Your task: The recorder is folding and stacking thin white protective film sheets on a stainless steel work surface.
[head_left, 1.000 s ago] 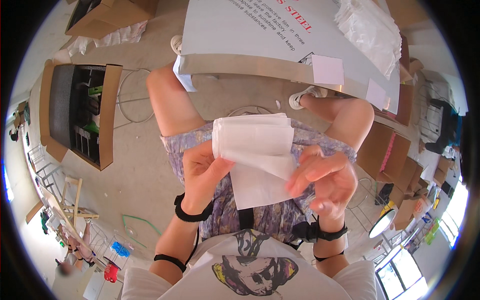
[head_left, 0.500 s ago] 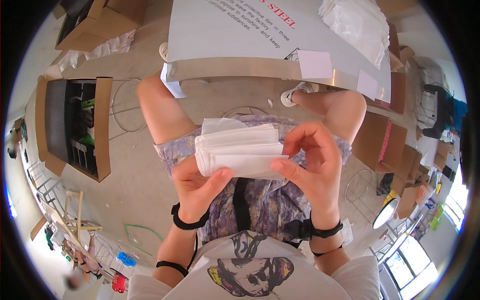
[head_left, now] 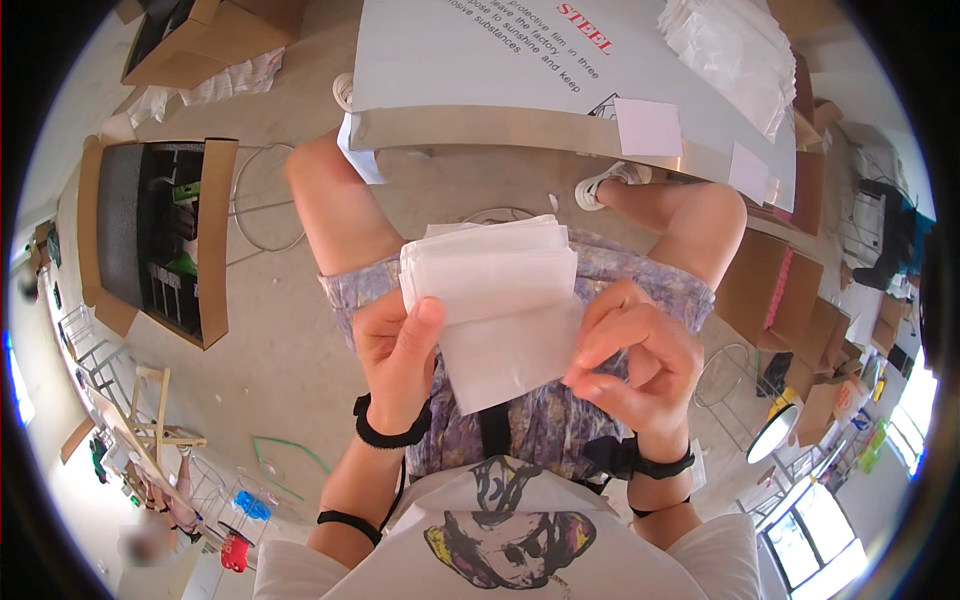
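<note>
I sit with a stack of thin white paper sheets (head_left: 495, 270) held over my lap. My left hand (head_left: 398, 352) grips the stack's left edge, thumb on top. One sheet (head_left: 510, 352) hangs down from under the stack, and my right hand (head_left: 632, 362) pinches its right edge with the fingertips. Both wrists wear black bands. My knees stick out under the front edge of a grey metal table (head_left: 520, 125).
On the table lie a pile of clear plastic bags (head_left: 735, 45) and two small white papers (head_left: 648, 127). An open cardboard box (head_left: 160, 240) with dark contents stands on the concrete floor at left. More cardboard boxes (head_left: 770, 290) are stacked at right.
The stack has tilted and risen a little. A single sheet now hangs lower from it, drawn down by my right hand, which has moved right and down.
</note>
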`<action>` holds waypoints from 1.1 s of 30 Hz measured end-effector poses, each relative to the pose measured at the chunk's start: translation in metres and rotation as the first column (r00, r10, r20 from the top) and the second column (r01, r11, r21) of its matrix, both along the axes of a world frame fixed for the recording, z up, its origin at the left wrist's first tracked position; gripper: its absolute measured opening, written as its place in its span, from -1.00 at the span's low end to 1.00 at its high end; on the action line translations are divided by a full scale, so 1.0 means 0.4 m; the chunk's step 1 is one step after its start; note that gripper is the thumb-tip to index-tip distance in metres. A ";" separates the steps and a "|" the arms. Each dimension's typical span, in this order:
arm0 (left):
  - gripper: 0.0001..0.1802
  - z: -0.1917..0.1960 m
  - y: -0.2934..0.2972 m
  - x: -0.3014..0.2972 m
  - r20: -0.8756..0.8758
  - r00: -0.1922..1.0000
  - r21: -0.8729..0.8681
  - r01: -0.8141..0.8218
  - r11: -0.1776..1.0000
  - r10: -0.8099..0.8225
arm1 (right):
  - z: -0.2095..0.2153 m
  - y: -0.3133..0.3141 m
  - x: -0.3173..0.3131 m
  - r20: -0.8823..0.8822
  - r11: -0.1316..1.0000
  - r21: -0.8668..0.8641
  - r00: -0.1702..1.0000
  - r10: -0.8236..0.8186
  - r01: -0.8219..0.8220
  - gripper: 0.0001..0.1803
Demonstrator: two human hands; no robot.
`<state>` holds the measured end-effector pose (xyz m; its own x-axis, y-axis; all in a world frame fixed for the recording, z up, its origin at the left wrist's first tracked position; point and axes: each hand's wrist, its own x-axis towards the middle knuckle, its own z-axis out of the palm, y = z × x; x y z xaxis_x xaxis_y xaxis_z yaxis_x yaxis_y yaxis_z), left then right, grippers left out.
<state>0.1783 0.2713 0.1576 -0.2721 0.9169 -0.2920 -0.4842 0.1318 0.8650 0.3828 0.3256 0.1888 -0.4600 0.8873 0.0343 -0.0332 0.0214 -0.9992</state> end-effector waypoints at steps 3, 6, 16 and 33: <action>-0.71 -0.009 -0.004 -0.001 -0.047 0.999 0.009 0.008 1.000 -0.008 | 0.000 -0.006 -0.002 0.005 0.976 -0.151 0.987 -0.158 0.157 -0.77; -0.74 -0.011 -0.010 -0.005 -0.124 0.990 -0.011 0.064 0.998 -0.065 | 0.005 0.015 -0.033 0.093 0.926 -0.170 0.941 -0.326 0.338 -0.73; -0.84 0.014 0.002 0.014 -0.102 0.992 0.007 0.079 0.997 -0.078 | -0.001 0.011 -0.063 0.144 0.925 -0.179 0.939 -0.311 0.334 -0.81; -0.69 -0.002 0.004 0.007 0.023 1.000 -0.016 -0.016 1.000 0.016 | 0.004 -0.027 -0.080 0.065 0.867 -0.201 0.889 -0.454 0.457 -0.77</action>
<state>0.1811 0.2728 0.1569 -0.2800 0.9076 -0.3129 -0.5059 0.1375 0.8516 0.3507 0.3147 0.1905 -0.0024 0.9847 -0.1744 -0.0547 -0.1743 -0.9832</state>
